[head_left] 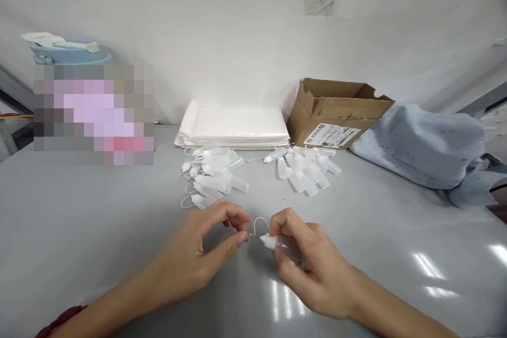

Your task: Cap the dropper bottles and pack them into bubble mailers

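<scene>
The far edge of the grey table point(380, 216) is met by a pale wall point(253, 37) across the upper part of the frame. Reach is bounded by a white stack point(241, 124) at upper centre and a light-blue cloth point(428, 142) at right. A strip of tabletop is seen between the left pile of bottles point(216, 182), just beyond the left hand point(194, 248), and the right pile of bottles point(304, 169). A cardboard box point(336, 111) is tilted at upper right (its contents are hidden), and a blue bucket point(85, 55) is seen at upper left. At lower centre, a translucent bottle point(285, 244) is clamped between the right hand's point(317, 264) thumb and fingers, its white cap and thin tip point(256, 236) pointed left. The left fingertips are curled beside that tip; whether they are closed on it cannot be told. A strap point(261, 219) is looped above the tip.
</scene>
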### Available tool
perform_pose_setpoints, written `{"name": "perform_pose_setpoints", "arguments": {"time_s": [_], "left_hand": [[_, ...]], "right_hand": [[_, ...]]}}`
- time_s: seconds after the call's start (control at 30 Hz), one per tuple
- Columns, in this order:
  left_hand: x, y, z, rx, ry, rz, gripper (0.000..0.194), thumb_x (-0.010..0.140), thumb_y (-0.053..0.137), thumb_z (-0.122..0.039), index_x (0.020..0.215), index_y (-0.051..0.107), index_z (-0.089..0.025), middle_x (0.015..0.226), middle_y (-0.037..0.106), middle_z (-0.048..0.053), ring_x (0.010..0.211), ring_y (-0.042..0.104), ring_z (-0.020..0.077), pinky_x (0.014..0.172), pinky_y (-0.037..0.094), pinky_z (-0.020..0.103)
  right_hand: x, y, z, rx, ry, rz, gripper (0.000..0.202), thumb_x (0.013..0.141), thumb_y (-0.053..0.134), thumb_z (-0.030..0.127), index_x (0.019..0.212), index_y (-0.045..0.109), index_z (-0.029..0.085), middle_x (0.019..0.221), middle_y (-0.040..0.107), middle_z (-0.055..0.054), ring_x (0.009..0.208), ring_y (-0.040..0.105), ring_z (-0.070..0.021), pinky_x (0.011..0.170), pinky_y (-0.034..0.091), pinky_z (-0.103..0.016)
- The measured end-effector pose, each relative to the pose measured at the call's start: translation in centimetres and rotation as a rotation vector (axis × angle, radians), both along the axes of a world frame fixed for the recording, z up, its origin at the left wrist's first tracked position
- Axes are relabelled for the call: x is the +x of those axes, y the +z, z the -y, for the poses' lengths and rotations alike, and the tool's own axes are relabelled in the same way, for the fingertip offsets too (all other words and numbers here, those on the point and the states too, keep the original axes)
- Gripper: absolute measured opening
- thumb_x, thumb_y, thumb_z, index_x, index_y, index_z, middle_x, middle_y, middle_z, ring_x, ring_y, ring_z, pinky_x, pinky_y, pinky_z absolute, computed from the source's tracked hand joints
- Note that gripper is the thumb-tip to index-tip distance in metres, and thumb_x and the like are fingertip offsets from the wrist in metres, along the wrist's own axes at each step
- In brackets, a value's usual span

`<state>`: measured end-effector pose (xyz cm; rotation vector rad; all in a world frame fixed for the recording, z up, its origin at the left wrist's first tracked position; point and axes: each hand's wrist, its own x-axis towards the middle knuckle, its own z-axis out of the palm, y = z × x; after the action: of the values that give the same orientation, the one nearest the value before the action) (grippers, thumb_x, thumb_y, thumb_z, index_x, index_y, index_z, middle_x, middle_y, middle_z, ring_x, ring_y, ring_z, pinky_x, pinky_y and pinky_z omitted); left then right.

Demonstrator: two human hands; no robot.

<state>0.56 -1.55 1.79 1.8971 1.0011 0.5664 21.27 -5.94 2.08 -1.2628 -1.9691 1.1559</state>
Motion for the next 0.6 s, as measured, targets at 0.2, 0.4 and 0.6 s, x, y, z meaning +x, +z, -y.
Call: {"name": "perform_pose_setpoints", "arguments": {"time_s": [0.2, 0.4, 0.6], "left_hand": [[0.2, 0.2, -0.1, -0.019, -0.08, -0.045, 0.019, 0.09, 0.047, -0.03, 0.081, 0.063, -0.023, 0.077, 0.061, -0.004, 0.072, 0.057, 0.013, 0.066, 0.045, 0.022], [-0.3, -0.2, -0.5, 0.045, 0.076, 0.027, 0.018, 0.09, 0.05, -0.032, 0.077, 0.061, -0.024, 0.073, 0.059, -0.004, 0.069, 0.056, 0.0117, 0.06, 0.042, 0.021], [-0.3, 0.1, -0.7, 0.086, 0.092, 0.079, 0.018, 0.088, 0.052, -0.028, 0.074, 0.06, -0.022, 0.067, 0.057, -0.004, 0.064, 0.055, 0.0109, 0.058, 0.041, 0.021]], "right_hand": [[0.2, 0.0, 0.1, -0.061, -0.008, -0.004, 0.024, 0.077, 0.045, 0.006, 0.089, 0.035, 0.025, 0.057, 0.031, 0.012, 0.044, 0.029, -0.0074, 0.042, 0.025, -0.02], [1.0, 0.4, -0.7, -0.062, -0.09, -0.023, 0.012, 0.091, 0.047, 0.023, 0.103, 0.044, 0.024, 0.072, 0.051, 0.004, 0.059, 0.046, -0.0102, 0.047, 0.037, -0.019], [1.6, 0.1, -1.1, 0.13, -0.168, -0.011, 0.014, 0.093, 0.05, 0.023, 0.105, 0.057, 0.025, 0.074, 0.058, 0.004, 0.06, 0.049, -0.0089, 0.055, 0.04, -0.019]]}}
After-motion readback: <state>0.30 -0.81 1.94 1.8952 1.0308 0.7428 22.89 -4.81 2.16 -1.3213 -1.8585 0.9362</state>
